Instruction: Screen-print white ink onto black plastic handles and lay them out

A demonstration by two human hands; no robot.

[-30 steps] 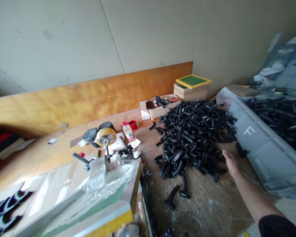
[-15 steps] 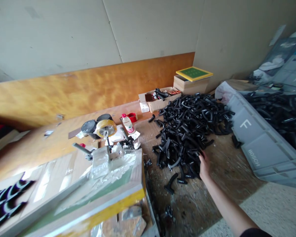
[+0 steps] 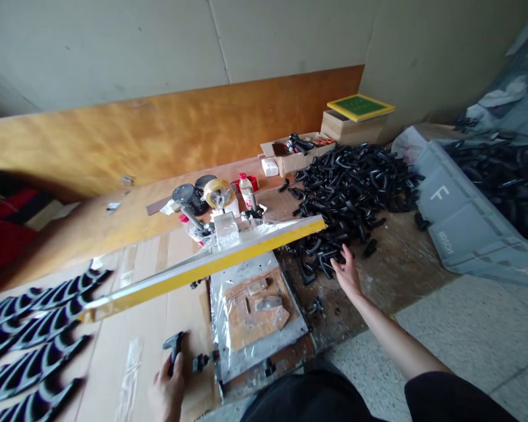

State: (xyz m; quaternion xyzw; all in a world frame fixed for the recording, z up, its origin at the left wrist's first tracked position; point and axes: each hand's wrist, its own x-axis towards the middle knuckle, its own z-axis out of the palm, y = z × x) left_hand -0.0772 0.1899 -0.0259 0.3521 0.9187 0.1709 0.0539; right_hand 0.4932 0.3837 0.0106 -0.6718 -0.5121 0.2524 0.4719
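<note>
In my left hand [image 3: 167, 390], near the bottom edge, is a black T-ended plastic handle [image 3: 175, 347], held above the cardboard-covered table. My right hand [image 3: 347, 274] is at the near edge of a heap of black curved plastic handles [image 3: 349, 181], its thumb and fingers apart around the end of a piece. Between my hands sits a metal base plate [image 3: 250, 357] bearing a wooden block [image 3: 235, 322] with a small grey fixture [image 3: 268, 303]. Above this plate a yellow-edged screen frame [image 3: 246, 251] is raised, clamped at its back.
Rows of black curved handles [image 3: 39, 363] lie at left. A grey crate [image 3: 457, 217] full of black parts stands at right. Behind the frame are a bottle [image 3: 246, 190], a tape roll [image 3: 219, 193] and dark tubs [image 3: 189, 198]. An open carton [image 3: 290, 164] sits farther back.
The screen frame has swung up, exposing the base plate and wooden block. My left hand has come into view with a black handle. My right hand stays at the heap, its fingers now spread.
</note>
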